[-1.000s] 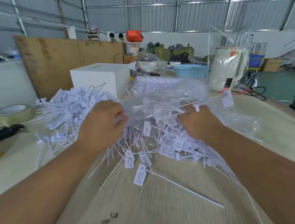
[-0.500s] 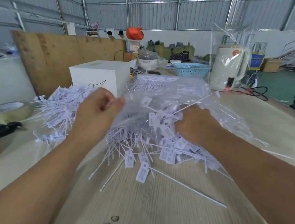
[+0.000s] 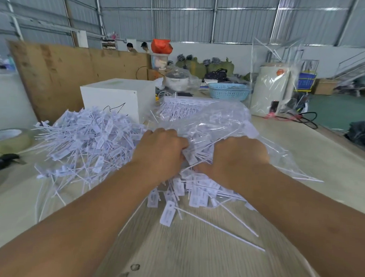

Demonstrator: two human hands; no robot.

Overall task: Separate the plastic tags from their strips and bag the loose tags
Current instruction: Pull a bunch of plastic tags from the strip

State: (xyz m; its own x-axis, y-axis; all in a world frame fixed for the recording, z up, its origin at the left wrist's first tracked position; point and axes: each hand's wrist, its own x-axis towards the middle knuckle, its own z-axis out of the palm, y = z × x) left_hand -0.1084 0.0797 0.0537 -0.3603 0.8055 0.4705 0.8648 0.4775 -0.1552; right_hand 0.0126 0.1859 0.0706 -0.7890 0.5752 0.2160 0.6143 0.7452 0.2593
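A heap of tags [image 3: 87,142] lies left of the bag [image 3: 226,127], box [image 3: 116,97] behind, basket [image 3: 228,91] farther back.

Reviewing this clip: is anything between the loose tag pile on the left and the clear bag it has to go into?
No separate object visible. The left hand sits between the loose tags and the clear bag, gripping the bag's edge with the right hand. Some tags lie on the table below the hands.

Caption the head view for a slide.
Both hands, left and right, bunch loose white tags into a clear plastic bag on the table.
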